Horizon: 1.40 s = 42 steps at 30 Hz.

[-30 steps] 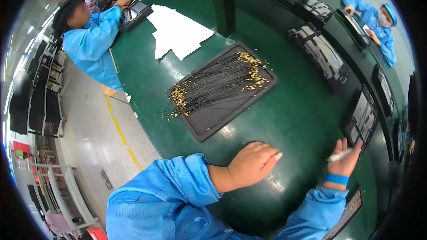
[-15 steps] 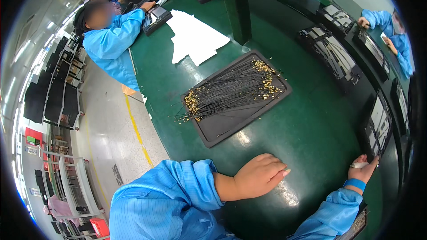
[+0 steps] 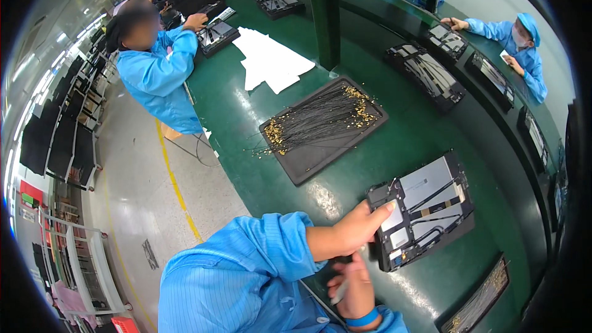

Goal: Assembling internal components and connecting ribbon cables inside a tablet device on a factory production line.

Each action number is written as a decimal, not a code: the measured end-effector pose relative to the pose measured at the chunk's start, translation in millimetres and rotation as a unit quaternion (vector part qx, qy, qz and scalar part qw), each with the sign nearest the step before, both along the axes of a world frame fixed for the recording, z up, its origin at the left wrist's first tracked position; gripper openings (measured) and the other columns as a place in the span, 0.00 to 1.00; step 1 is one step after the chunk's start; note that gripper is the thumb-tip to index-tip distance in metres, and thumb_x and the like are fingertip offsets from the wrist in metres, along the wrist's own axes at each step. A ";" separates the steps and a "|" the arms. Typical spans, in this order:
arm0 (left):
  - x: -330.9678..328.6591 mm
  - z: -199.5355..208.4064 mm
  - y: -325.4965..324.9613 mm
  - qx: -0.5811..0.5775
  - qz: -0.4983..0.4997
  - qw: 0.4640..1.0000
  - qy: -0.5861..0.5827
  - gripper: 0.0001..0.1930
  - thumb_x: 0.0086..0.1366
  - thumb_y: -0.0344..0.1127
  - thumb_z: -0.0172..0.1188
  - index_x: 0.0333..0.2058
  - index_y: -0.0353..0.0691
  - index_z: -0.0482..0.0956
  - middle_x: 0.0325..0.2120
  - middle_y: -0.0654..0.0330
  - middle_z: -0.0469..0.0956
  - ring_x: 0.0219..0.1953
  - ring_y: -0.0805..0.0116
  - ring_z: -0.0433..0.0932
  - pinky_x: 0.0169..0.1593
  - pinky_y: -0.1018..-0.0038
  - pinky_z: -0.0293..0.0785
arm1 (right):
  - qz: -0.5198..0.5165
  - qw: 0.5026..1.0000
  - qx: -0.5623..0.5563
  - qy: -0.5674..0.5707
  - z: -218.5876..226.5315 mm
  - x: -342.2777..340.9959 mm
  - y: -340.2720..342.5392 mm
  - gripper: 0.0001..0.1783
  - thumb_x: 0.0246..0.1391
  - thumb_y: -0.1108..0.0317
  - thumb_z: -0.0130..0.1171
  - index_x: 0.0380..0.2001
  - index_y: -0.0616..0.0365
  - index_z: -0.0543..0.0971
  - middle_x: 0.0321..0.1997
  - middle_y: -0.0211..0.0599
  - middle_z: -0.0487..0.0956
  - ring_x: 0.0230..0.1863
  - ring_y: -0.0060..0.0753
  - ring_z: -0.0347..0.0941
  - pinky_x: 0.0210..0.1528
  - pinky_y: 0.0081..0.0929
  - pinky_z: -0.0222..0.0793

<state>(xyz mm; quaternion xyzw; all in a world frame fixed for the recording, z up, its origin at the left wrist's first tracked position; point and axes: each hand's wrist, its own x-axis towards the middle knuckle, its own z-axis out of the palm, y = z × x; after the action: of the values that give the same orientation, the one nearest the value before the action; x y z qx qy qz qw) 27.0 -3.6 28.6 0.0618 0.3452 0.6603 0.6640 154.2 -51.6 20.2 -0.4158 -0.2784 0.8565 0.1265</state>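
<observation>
An opened tablet-like device (image 3: 428, 188) with a grey battery, black cables and a black surround sits right of centre, tilted, in front of me. My left hand (image 3: 353, 229) is closed on its near left corner, thumb on top. Just below, my right hand (image 3: 356, 288) has its fingers curled around a small white tool (image 3: 340, 291), partly hidden by them. Beyond my left hand lies a black tray (image 3: 305, 169) with a heap of thin black cables (image 3: 320, 117) that have gold-coloured ends.
Another tray of cables (image 3: 478, 299) lies at the lower right. White sheets (image 3: 271, 61) and a green post (image 3: 322, 15) stand farther back. Several opened devices (image 3: 425, 74) line the right side. A co-worker (image 3: 154, 68) works at the far left, others across the line.
The opened device has come from the right side to the middle, and my left hand now grips it. My right hand has moved left from the line to beside my left hand.
</observation>
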 end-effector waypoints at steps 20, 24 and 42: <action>-97.8 14.0 32.0 -0.040 0.129 0.414 0.900 0.12 0.51 0.39 0.51 0.30 0.36 0.73 0.26 0.53 0.72 0.29 0.57 0.68 0.36 0.67 0.64 | 0.285 0.956 -0.043 0.050 -10.6 0.9 8.4 0.28 0.51 0.58 0.44 0.50 0.65 0.55 0.43 0.37 0.68 0.28 0.20 0.65 0.27 0.14 0.63; -142.5 -24.7 21.8 -0.160 0.143 0.358 0.909 0.09 0.51 0.37 0.51 0.24 0.39 0.75 0.24 0.56 0.72 0.31 0.58 0.67 0.39 0.65 0.61 | 0.227 0.970 -0.070 0.057 -13.8 -0.1 8.0 0.28 0.52 0.59 0.44 0.50 0.66 0.55 0.47 0.40 0.65 0.30 0.22 0.66 0.29 0.16 0.64; -81.4 53.5 0.4 0.228 0.089 0.300 0.922 0.08 0.40 0.24 0.58 0.21 0.35 0.67 0.19 0.58 0.69 0.22 0.62 0.69 0.25 0.74 0.67 | 0.277 0.959 -0.029 0.046 -3.8 1.7 14.0 0.24 0.53 0.59 0.41 0.48 0.66 0.58 0.36 0.37 0.69 0.27 0.21 0.65 0.26 0.16 0.63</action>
<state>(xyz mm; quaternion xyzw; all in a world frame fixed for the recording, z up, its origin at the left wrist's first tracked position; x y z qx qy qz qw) -54.5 -3.3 82.1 0.7483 0.5704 0.2790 -0.1918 155.9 -37.5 16.4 -0.2859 -0.3515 0.8839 -0.1156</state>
